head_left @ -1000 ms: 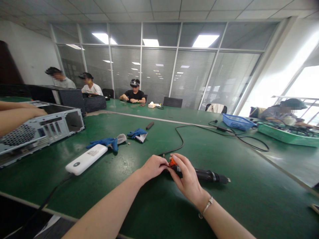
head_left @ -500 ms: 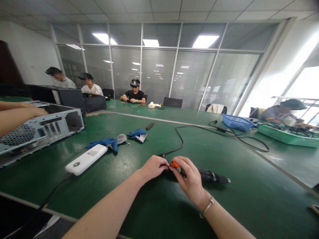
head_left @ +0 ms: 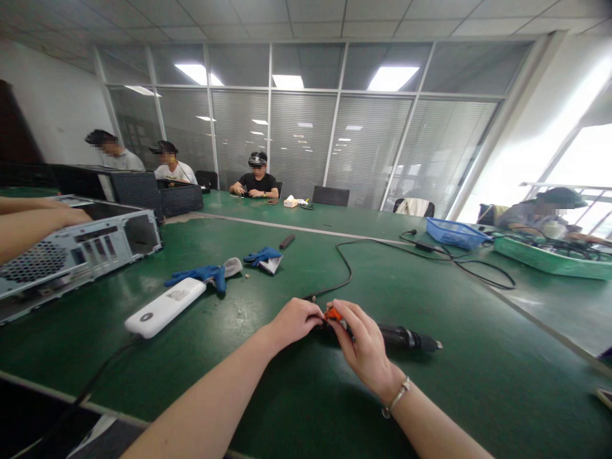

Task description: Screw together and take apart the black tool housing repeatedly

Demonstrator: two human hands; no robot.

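Green tabletop [head_left: 459,401] supports a black cylindrical tool [head_left: 408,338]. At the tool's hand-covered end, the right hand [head_left: 366,341] pinches an orange piece [head_left: 334,313]; the left hand [head_left: 292,322] curls adjacent, its grip indeterminable from here.

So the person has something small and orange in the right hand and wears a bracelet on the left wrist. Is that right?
Not quite: the head view shows the bracelet on the wrist of the right hand, the same one that holds the small orange thing.
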